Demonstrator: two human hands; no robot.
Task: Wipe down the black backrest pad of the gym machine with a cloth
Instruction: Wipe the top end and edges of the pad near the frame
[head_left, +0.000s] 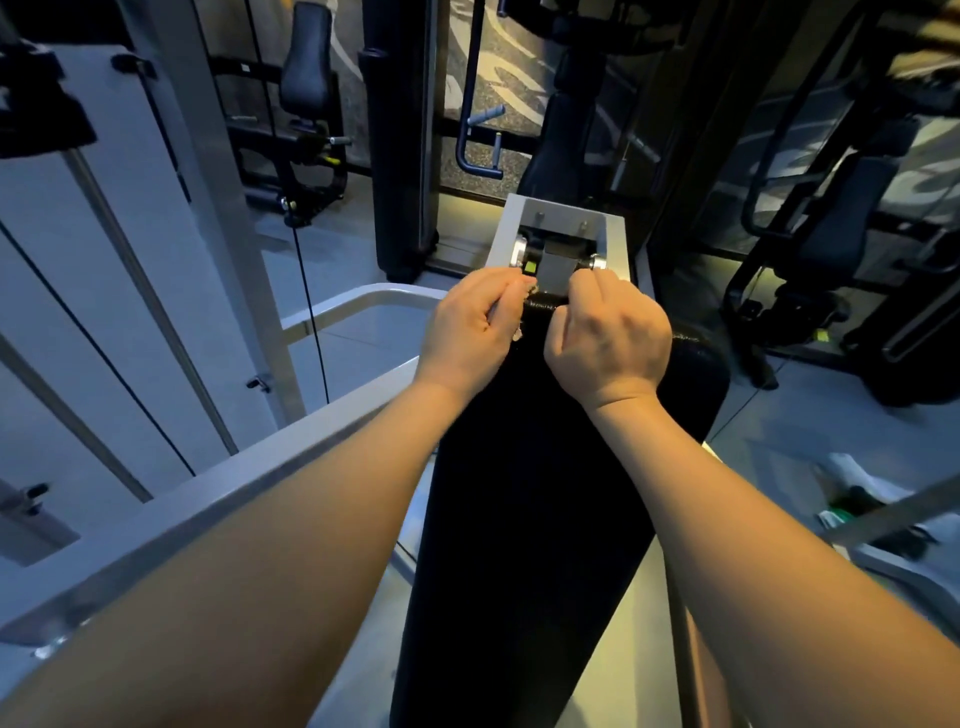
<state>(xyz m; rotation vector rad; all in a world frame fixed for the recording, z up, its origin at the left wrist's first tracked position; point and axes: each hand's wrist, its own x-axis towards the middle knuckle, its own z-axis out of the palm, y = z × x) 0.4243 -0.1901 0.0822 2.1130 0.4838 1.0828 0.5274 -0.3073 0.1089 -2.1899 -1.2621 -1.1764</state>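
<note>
The long black backrest pad (524, 499) runs from the bottom of the view up to the middle. Both my hands are at its far end. My left hand (470, 325) grips a small pale cloth (517, 306), of which only a crumpled scrap shows between the fingers. My right hand (608, 340) is curled into a fist on the pad's end; what it holds, if anything, is hidden by the fingers. Just beyond the hands sits the grey hinge bracket (561, 239) with silver knobs.
A grey metal frame bar (270, 467) crosses under my left forearm, and a curved rail (358, 304) lies left of the hands. White panels and a cable stand at left. Other black gym machines (831, 244) stand behind and to the right.
</note>
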